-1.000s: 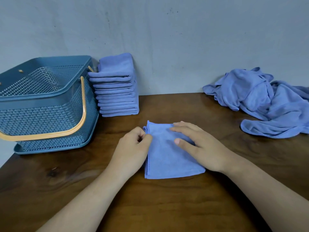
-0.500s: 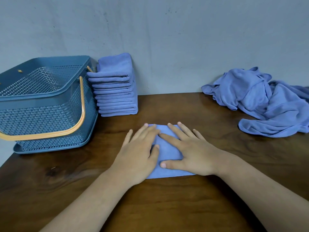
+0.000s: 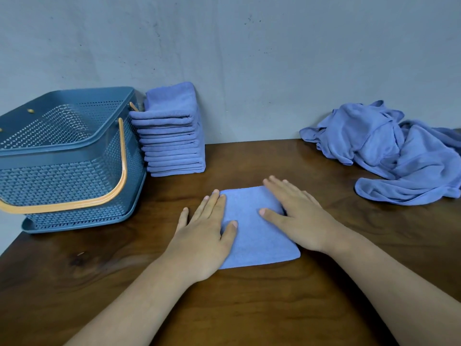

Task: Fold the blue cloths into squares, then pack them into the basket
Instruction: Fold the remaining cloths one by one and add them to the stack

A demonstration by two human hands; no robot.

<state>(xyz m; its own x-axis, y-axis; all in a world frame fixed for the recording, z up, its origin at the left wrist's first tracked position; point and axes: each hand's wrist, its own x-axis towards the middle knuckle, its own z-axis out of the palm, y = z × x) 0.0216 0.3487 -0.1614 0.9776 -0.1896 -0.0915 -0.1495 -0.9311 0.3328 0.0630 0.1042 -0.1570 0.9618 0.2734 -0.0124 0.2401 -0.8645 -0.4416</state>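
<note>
Soft, dim light from above leaves a pale sheen on the table [image 3: 249, 308] by its far edge and weak shadows beside the basket [image 3: 74, 186]. Wide-angle distortion bows the sides; detail is slightly soft.

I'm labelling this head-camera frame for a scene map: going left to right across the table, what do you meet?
basket → stack of folded cloths → left hand → folded cloth → right hand → heap of unfolded cloths

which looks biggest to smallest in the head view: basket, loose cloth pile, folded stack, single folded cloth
1. basket
2. loose cloth pile; both of these run off the frame
3. folded stack and single folded cloth look alike; the cloth is nearer and partly hidden, so unranked
</note>
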